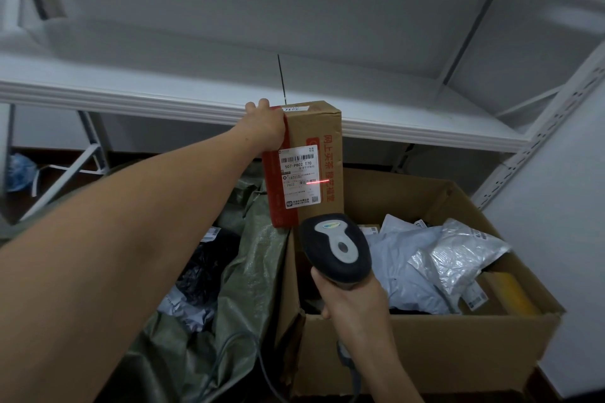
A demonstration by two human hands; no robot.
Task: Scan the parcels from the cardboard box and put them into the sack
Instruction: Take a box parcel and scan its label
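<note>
Currently left grip (266, 127), a bare hand, is curled over the top left corner of a brown carton parcel (327, 127), fingers wrapped behind it, holding it upright above the gap between sack and box. Parcel has red tape down its left edge, red printed characters on the right, and a white shipping label (299, 173) facing the camera. Right grip (352, 304) is wrapped round the handle of a black-and-grey barcode scanner (337, 249), index finger at the front of the handle, head aimed up at the parcel. Red laser line (317, 181) sits across the label's lower barcode and runs onto the cardboard. Scanner cable (262, 366) trails down left. Open cardboard box (425, 347) at right holds grey poly mailers (402, 265) and a silver foil bag (458, 252). Green woven sack (252, 271) at left, mouth open, with a black bag (203, 268) inside. White metal shelf (196, 98) runs behind.
</note>
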